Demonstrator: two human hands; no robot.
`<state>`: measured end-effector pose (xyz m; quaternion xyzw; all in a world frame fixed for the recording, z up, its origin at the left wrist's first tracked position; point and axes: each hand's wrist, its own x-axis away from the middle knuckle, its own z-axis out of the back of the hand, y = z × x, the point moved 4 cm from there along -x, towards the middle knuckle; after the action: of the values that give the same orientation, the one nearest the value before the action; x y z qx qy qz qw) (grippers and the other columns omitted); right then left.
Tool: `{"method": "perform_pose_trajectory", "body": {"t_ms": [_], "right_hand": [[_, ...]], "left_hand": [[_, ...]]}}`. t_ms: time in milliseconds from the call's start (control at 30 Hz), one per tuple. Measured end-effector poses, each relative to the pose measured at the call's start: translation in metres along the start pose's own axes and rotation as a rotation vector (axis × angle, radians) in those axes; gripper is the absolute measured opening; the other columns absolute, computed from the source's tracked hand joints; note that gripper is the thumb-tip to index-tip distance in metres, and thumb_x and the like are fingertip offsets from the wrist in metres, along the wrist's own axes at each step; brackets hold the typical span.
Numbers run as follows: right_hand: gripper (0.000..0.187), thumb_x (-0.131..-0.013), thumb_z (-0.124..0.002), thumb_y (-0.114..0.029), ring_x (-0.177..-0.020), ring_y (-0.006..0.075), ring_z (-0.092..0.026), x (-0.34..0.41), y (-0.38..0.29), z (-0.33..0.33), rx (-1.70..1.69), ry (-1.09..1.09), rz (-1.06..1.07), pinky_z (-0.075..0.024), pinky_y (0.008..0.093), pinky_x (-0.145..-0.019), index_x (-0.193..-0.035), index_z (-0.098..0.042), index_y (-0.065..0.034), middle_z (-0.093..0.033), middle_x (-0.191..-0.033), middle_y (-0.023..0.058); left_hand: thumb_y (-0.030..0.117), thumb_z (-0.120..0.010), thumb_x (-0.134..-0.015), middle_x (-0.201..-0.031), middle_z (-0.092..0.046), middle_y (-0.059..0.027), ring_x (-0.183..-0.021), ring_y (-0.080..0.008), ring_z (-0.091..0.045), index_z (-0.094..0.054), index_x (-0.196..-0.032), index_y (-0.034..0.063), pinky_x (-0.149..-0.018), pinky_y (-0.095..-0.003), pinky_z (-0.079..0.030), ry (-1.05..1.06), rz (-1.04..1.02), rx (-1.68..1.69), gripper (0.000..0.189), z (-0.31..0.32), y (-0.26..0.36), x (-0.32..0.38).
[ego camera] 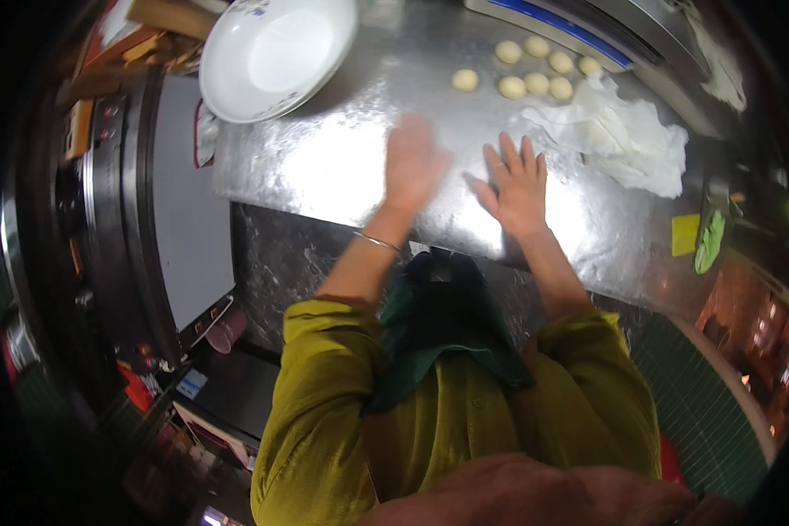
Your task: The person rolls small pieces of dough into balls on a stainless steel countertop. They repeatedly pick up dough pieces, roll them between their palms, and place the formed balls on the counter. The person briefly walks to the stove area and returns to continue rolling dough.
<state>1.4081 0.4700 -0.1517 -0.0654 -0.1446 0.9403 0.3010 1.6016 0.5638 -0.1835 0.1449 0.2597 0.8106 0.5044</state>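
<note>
Over the metal worktop (361, 85), my left hand (413, 161) is extended palm down and blurred by motion. Its thumb stands apart from the fingers, and a metal bangle (377, 240) circles the wrist. To its right, my right hand (521, 187) is also palm down, its fingers spread, with a ring on one finger. No object shows in either hand, but what is under the palms is hidden. Beyond the hands, several pale round dough balls (537, 84) lie in two loose rows. One dough ball (465, 80) sits a little apart on the left.
A large white bowl (289, 46) with a floral rim stands at the back left. Crumpled white cloth (631, 141) lies right of my right hand. Farther right are a yellow sponge (685, 235) and a green cloth (710, 243). Kitchen equipment with knobs (108, 121) borders the left side.
</note>
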Motion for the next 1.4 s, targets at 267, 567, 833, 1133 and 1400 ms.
{"method": "perform_pose_trajectory", "body": {"t_ms": [267,567,833,1133,1400], "right_hand": [[0.066,-0.091,-0.082,-0.038,-0.154,0.0463,-0.038,0.134,0.021,0.015,0.002,-0.335,-0.022,-0.0275,0.0676,-0.124,-0.15,-0.062,-0.0154,-0.049,-0.161,0.0197],[0.061,-0.096,-0.069,-0.049,-0.154,0.0423,-0.038,0.004,-0.038,-0.02,0.067,-0.132,0.184,-0.0275,0.0672,-0.124,-0.142,-0.068,-0.0077,-0.052,-0.161,0.0146],[0.056,-0.099,-0.071,-0.042,-0.152,0.0447,-0.041,0.058,0.046,0.015,-0.043,-0.015,0.024,-0.0282,0.0659,-0.124,-0.144,-0.066,-0.0094,-0.049,-0.162,0.0205],[0.062,-0.098,-0.069,-0.052,-0.153,0.0429,-0.04,0.109,0.004,0.009,-0.122,-0.226,0.063,-0.0311,0.0656,-0.123,-0.148,-0.064,-0.0152,-0.051,-0.161,0.0174],[0.058,-0.101,-0.066,-0.047,-0.153,0.0437,-0.041,0.015,0.015,-0.001,-0.086,0.052,0.009,-0.0288,0.0606,-0.125,-0.145,-0.065,-0.0086,-0.052,-0.161,0.0168]], "left_hand": [[0.043,-0.073,-0.094,-0.169,-0.044,-0.0146,-0.159,-0.0358,-0.035,-0.056,-0.153,0.0043,-0.125,-0.0663,-0.024,-0.134,-0.133,-0.236,0.073,0.049,-0.009,0.111],[0.041,-0.064,-0.102,-0.158,-0.054,-0.0177,-0.151,-0.0411,-0.043,-0.062,-0.144,0.0017,-0.121,-0.0634,-0.031,0.027,-0.189,-0.079,0.058,0.001,0.033,0.006],[0.041,-0.066,-0.101,-0.164,-0.045,-0.0252,-0.153,-0.0447,-0.039,-0.056,-0.15,0.0006,-0.122,-0.0708,-0.024,0.25,-0.032,-0.264,0.064,0.041,-0.058,0.014],[0.047,-0.07,-0.095,-0.172,-0.04,-0.0121,-0.161,-0.0342,-0.033,-0.047,-0.16,0.0056,-0.128,-0.0614,-0.026,-0.162,-0.189,-0.174,0.081,0.029,0.009,0.098],[0.031,-0.07,-0.098,-0.16,-0.051,-0.0267,-0.15,-0.0474,-0.044,-0.058,-0.145,-0.0067,-0.124,-0.0587,-0.033,0.212,-0.159,-0.123,0.061,0.012,-0.022,0.007]]}}
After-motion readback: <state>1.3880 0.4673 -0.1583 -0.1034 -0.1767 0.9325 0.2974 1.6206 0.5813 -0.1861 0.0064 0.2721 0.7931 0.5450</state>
